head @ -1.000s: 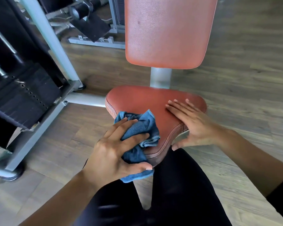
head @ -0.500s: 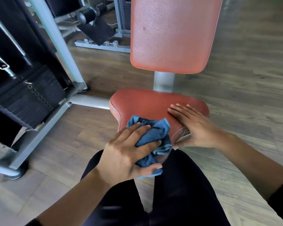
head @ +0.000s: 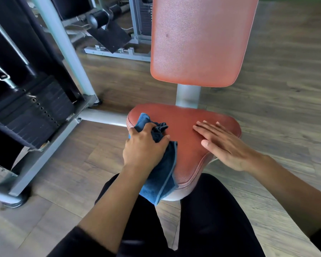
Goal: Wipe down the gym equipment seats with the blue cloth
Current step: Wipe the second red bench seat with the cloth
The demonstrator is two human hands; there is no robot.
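Grips bunched blue cloth (head: pixel 161 175) in left hand (head: pixel 144 147) against left edge of seat (head: pixel 185 123); presses right hand (head: pixel 224 143) flat, fingers straight, on seat.

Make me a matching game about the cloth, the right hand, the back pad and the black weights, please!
Column one:
1. cloth
2. right hand
3. back pad
4. black weights

Column two:
A. lying flat on the seat
B. standing upright behind the seat
C. bunched in the left hand
D. off to the left of the seat

Pairs: 1-C, 2-A, 3-B, 4-D.
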